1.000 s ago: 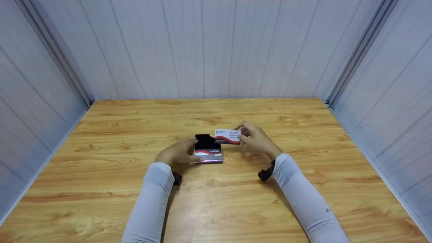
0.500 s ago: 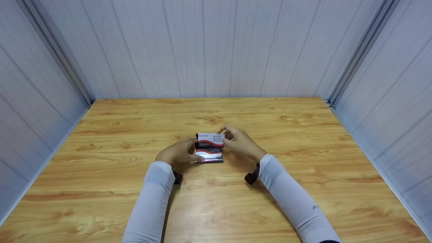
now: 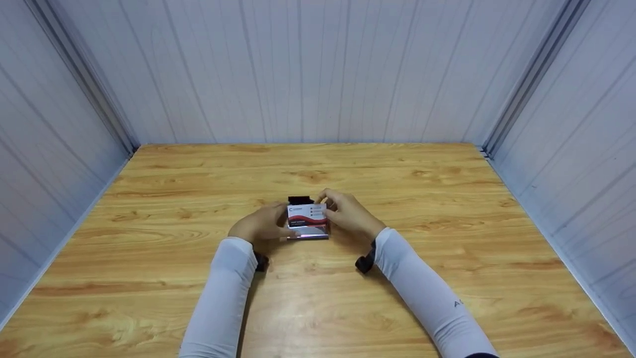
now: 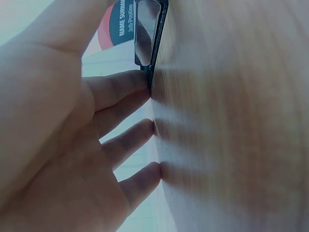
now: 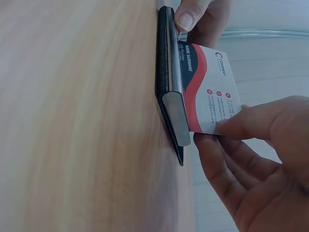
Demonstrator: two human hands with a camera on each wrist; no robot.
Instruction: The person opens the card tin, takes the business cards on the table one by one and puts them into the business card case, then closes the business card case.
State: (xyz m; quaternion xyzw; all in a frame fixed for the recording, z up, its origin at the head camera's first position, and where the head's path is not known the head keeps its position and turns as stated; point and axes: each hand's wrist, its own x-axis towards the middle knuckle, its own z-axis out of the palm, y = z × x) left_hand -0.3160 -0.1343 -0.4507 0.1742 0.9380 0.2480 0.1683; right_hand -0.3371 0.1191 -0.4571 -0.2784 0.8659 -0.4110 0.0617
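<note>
A business card [image 3: 305, 213], white with a red and dark wave and printed text, stands tilted at the opening of a card case [image 3: 314, 231]. Thumb and fingers of my right hand [image 3: 350, 214] pinch the card at its right end; its lower edge goes in behind the case's shiny metal front in the right wrist view. The case has a black outer cover [image 5: 161, 58], with a black flap [image 3: 299, 200] opened out behind the card. My left hand [image 3: 261, 223] holds the case at its left end, thumb on the front, some fingertips [image 4: 153, 169] resting on the table.
The case lies on a wood-grain table [image 3: 308, 298], near its middle. Pale panelled walls [image 3: 318, 74] rise behind the table and at both sides. Each wrist carries a black camera [image 3: 365, 263].
My right hand has brought the business card leftward over the case, then lowered it toward me into the opening. My left hand has stayed at the case's left end.
</note>
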